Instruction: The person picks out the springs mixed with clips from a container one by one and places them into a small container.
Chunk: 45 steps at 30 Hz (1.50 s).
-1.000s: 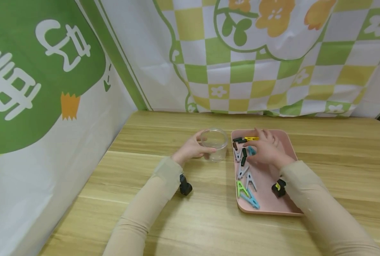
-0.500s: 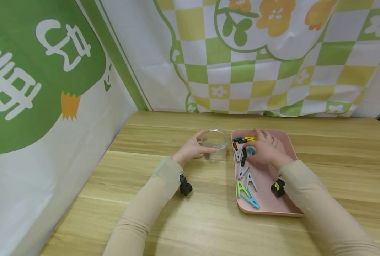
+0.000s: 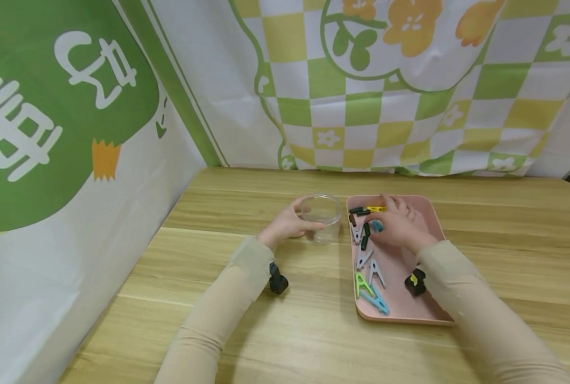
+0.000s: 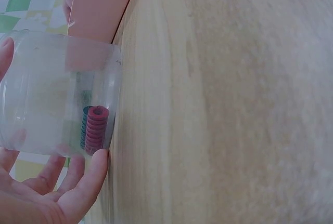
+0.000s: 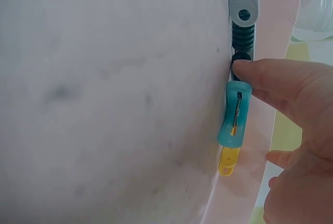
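My left hand [image 3: 291, 221] grips a clear plastic cup [image 3: 330, 234] that stands on the table beside the tray. Through its wall in the left wrist view, a red coil spring [image 4: 97, 130] shows at the bottom, with a dark green one [image 4: 83, 128] behind it. My right hand [image 3: 400, 226] reaches over the left part of a pink tray [image 3: 400, 314], its fingers fairly straight. In the right wrist view a fingertip touches a dark green spring [image 5: 241, 57], just by a teal clothespin [image 5: 237, 115]. A yellow clothespin [image 3: 376, 208] lies beyond.
Along the tray's left side lie more dark springs [image 3: 356, 210], a brown-red spring [image 3: 352, 220], grey clothespins [image 3: 376, 272], a lime green clothespin [image 3: 362, 284] and a light blue one [image 3: 377, 300]. A patterned curtain [image 3: 409, 133] hangs behind the wooden table [image 3: 289, 341].
Almost nothing has moved. My right wrist has shifted very slightly to the left; the left hand and cup stay in place.
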### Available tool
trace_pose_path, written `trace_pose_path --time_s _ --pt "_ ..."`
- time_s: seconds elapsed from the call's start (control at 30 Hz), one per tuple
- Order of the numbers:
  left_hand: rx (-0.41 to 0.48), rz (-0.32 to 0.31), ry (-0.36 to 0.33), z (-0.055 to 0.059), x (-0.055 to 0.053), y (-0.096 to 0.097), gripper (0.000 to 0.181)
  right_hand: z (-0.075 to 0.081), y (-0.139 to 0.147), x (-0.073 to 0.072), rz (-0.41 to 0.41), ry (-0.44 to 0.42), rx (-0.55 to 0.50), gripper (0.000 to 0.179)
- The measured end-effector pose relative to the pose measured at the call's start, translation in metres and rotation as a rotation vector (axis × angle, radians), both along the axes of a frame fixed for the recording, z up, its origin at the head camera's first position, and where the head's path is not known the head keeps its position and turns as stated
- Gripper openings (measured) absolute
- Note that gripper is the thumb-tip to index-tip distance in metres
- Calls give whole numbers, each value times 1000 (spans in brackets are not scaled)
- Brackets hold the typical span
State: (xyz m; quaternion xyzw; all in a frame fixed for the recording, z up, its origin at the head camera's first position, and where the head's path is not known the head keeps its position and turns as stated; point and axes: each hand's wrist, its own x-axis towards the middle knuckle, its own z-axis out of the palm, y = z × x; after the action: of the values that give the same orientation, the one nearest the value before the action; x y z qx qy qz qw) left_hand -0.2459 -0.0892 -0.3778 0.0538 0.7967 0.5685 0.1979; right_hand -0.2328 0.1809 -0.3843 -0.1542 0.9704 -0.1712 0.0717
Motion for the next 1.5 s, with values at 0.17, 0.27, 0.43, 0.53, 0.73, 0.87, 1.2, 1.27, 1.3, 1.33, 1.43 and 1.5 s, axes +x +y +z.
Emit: trace_pose_path --time_s 0.17,0.27,0.43,0.53,0.73,0.87,1.2,1.27,1.3,1.33,1.43,1.5 --pt "8 -6 0 0 0 0 89 -1 1 0 -8 -6 -21 32" --pt "8 -9 2 -1 -1 0 88 -1 2 1 -17 -19 -45 31" --pt "4 -5 1 -1 -1 1 88 -1 2 1 -26 -37 -57 30" --pt "0 -4 6 0 -1 1 87 -1 3 1 -28 -39 -64 30" --pt "-2 -4 4 -1 -1 2 89 -4 5 0 -27 -33 -83 29" --pt "-9 -5 0 -1 -1 2 90 -7 8 -1 -39 -28 -94 31" --pt "-4 -4 0 0 -1 2 90 -12 15 -2 -58 -7 -147 33" --pt "-5 -3 3 0 -1 3 89 -12 15 -2 -60 -9 -166 34" --pt "-4 -2 3 -1 -1 2 90 -12 15 -2 -61 -12 -178 35" --pt "-3 -2 2 -1 -1 2 90 -13 15 -2 -61 -15 -186 35" --pt "-4 -1 -1 -1 -1 2 90 -14 15 -2 -59 -19 -208 37" --pt "-2 -1 -3 -2 -1 1 90 -15 16 -2 -58 -24 -227 37"
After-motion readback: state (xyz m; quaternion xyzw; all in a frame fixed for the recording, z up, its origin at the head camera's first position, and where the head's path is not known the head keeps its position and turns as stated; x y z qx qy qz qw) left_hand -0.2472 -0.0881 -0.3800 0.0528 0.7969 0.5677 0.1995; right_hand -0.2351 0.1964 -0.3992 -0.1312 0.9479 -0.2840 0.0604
